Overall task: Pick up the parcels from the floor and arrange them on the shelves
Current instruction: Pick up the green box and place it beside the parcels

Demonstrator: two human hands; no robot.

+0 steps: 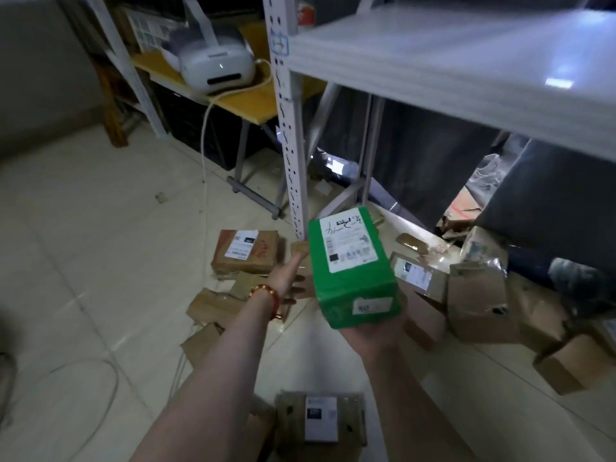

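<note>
Loads of room up top: the grey metal shelf (466, 61) is a wide, smooth, bare slab with a thick front lip, and its perforated white upright (290, 145) drops straight to the floor just behind the box being carried. Pale glossy floor tiles (83, 261) spread open on the left, with a thin white cable (205, 145) trailing across them. To the right it's cramped, with a heap of crumpled brown cardboard parcels (476, 301) jammed under the shelf edge. A flatter taped brown parcel (246, 250) lies by the foot of the upright, and another labelled one (320, 418) sits on the floor between the forearms. The green box (353, 271) is off the floor, held in the air below the shelf lip, tilted, shiny, with a white shipping label on top and a small sticker on the near end. The white plastic headset (213, 61) sits on a yellow tabletop (246, 101) at the back. The right hand (370, 331) cups the box's near end from underneath; can't tell how its fingers lie, they're hidden. The left hand (290, 278) presses flat against the box's left side, fingers stretched out, with a red bead bracelet (266, 295) on the wrist
</note>
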